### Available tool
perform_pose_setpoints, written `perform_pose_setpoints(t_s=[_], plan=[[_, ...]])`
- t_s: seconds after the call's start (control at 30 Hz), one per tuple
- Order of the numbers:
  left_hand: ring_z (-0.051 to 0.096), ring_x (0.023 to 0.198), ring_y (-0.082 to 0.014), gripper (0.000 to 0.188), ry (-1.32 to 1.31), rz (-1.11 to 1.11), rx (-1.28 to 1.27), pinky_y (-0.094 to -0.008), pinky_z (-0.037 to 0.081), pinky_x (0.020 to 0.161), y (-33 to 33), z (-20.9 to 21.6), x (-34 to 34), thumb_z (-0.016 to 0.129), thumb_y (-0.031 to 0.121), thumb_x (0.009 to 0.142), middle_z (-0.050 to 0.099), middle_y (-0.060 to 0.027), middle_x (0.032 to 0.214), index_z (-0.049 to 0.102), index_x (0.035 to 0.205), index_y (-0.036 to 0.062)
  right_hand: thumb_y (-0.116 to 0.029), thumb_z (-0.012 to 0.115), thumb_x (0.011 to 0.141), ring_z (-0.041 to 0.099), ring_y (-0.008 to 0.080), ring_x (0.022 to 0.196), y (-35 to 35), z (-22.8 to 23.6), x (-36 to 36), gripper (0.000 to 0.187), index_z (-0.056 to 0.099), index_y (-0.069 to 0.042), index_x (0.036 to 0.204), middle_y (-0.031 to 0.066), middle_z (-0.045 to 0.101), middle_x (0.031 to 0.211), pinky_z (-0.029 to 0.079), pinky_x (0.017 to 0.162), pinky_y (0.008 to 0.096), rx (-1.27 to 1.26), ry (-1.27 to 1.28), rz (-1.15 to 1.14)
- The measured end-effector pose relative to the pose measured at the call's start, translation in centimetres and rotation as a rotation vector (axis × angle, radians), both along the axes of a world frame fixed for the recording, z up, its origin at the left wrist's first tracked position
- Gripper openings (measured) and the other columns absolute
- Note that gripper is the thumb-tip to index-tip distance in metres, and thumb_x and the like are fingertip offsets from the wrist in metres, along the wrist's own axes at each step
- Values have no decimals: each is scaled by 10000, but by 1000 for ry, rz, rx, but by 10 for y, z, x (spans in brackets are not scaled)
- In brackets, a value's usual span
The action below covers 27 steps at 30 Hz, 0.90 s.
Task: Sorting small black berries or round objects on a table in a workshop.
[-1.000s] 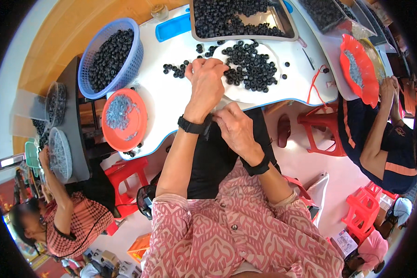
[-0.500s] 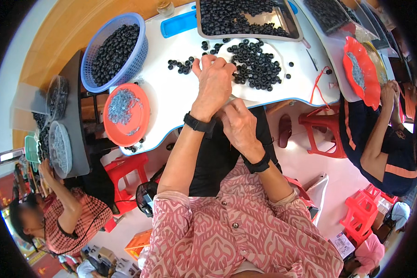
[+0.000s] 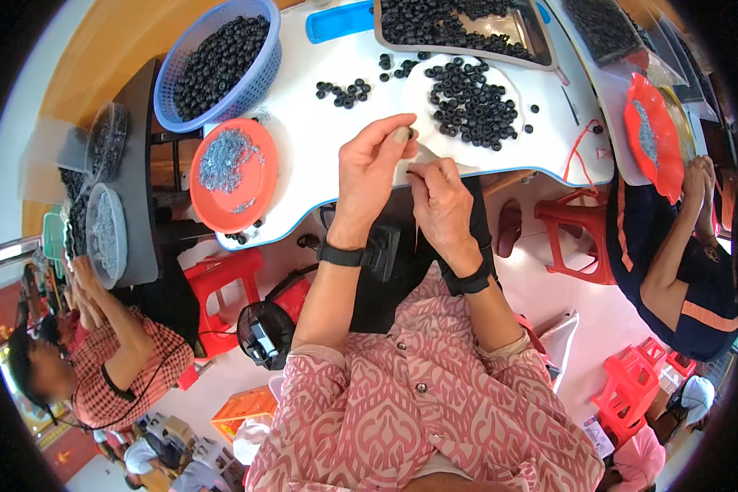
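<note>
Over the near edge of the white table (image 3: 303, 156), the left hand (image 3: 369, 168) is raised with its thumb and forefinger drawn together at the tips, pinching a small dark bead (image 3: 409, 133); its other fingers are curled behind. Just to the right and nearer the body, the right hand (image 3: 443, 197) is also closed in a pinch, its thumb and forefinger pointing left, the tips just nearer than those of the left hand. A dark speck shows at those tips, too small to name, and I cannot tell whether they have hold of it.

The pinched bead sits at the right-hand end of the left fingertips, partly covered by them. It is too small and hidden to tell which way its hole points or where its long axis lies.

Half a second ago the left hand reached farther over the table, back upward, its fingers at the left edge of the black bead pile (image 3: 471, 107) on the white plate (image 3: 421, 86). Now it is drawn back clear of the pile and turned, thumb side showing, with the bead in sight. The right hand's fingertips, then partly behind the left wrist, are now plainly visible.
</note>
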<state>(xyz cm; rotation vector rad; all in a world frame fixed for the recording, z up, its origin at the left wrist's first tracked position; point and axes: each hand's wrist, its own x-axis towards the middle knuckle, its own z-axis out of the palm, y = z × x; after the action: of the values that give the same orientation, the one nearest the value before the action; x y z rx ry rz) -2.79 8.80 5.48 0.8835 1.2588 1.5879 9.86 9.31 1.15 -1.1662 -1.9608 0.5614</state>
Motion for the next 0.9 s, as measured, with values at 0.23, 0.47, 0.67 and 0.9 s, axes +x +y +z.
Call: perform_pose_setpoints(t_s=[0.23, 0.47, 0.67, 0.9], plan=[[632, 802, -164, 233, -543, 93, -51, -333, 559, 766, -66, -33, -17, 533, 41, 953, 654, -137, 1007, 619, 1146, -56, -38, 665, 839, 634, 293, 709, -1, -1, 4, 122, 643, -58, 957, 103, 584, 877, 508, 608, 365, -43, 81, 49], [638, 845, -164, 265, -706, 107, -11, -344, 562, 805, -93, -46, -13, 550, 41, 946, 654, -149, 1048, 600, 1181, -70, -2, 651, 845, 639, 260, 711, -5, 7, 3, 119, 652, -47, 954, 102, 589, 872, 506, 604, 334, 9, 63, 68], [665, 873, -171, 257, -728, 85, 35, -352, 572, 822, -95, -44, -13, 557, 46, 957, 666, -133, 1053, 615, 1193, -37, -8, 654, 849, 637, 257, 704, -7, 16, -10, 102, 654, -49, 943, 98, 588, 879, 503, 595, 334, 74, 20, 101], [660, 815, -148, 251, -815, 82, 53, -324, 573, 773, -103, -56, -19, 567, 77, 964, 667, -119, 1014, 614, 1187, -30, -37, 663, 835, 636, 283, 711, 4, 15, -29, 84, 671, -69, 911, 87, 585, 874, 503, 603, 374, 157, -104, 125]])
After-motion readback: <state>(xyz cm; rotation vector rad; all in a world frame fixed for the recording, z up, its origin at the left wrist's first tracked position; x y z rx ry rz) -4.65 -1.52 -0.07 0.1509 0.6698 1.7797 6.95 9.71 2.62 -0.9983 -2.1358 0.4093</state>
